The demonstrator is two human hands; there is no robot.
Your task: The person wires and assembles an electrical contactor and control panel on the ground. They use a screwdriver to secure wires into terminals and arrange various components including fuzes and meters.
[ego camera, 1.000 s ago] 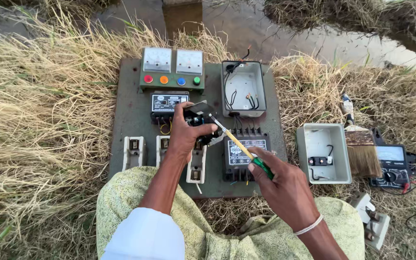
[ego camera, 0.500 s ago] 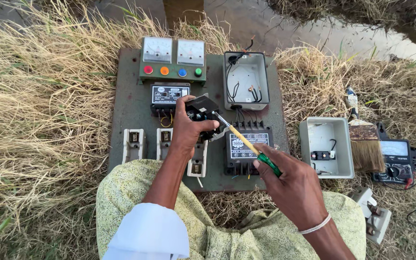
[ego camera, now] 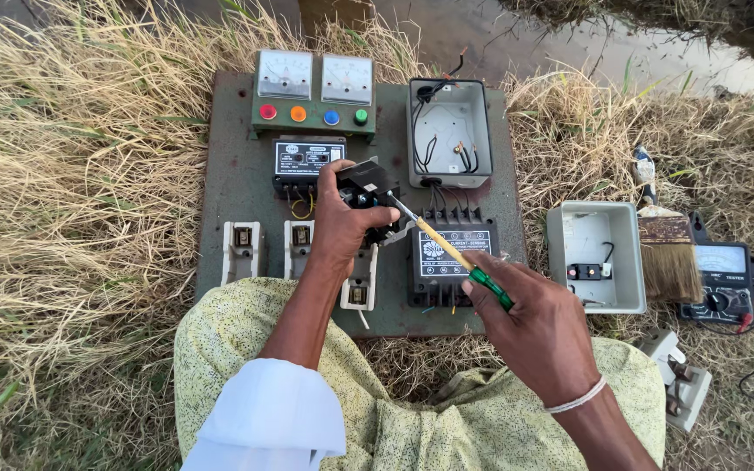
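Electrical panel board (ego camera: 237, 187) lying flat on dry grass, seen from above. The left hand (ego camera: 342, 222), near the board's centre, has its grip clamped on a small black part (ego camera: 361, 183), held just above the board. The right hand (ego camera: 538, 327), at the board's lower right edge, has its grip closed round the green-and-yellow handle of a screwdriver (ego camera: 451, 257); the blade tip meets the black part. On the board: two meters (ego camera: 314, 78) with four coloured buttons along the top edge, an open grey box (ego camera: 449, 131) with loose wires at upper right, and a black relay (ego camera: 451, 262) below that box. Right of the board on the grass: a second open box (ego camera: 595, 257), a paintbrush (ego camera: 667, 253) and a multimeter (ego camera: 722, 279).
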